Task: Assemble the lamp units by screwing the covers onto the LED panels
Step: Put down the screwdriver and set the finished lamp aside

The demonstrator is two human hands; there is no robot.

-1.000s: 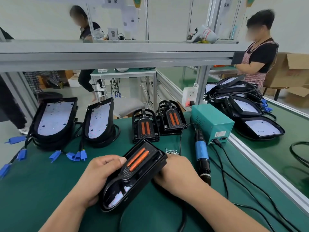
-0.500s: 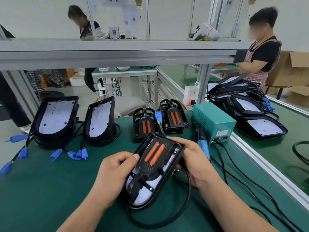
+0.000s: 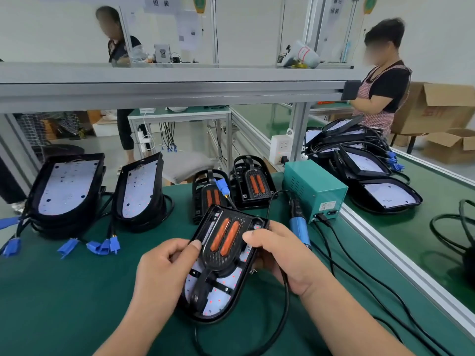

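Two orange strips mark the black cover [image 3: 224, 241] on the white LED panel [image 3: 218, 303], gripped at its sides by the left hand [image 3: 164, 268] and the right hand [image 3: 280, 255], with green mat [image 3: 64, 291] stretching wide to the left.

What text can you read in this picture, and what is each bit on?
"组装": white sign hanging at the top, left of centre.
Sign on the right upright: characters too blurred to read with certainty.
Teal power box, front label: too small to read.
Cardboard box, red print: blurred.
Printed sheets on the partition: too small to read.
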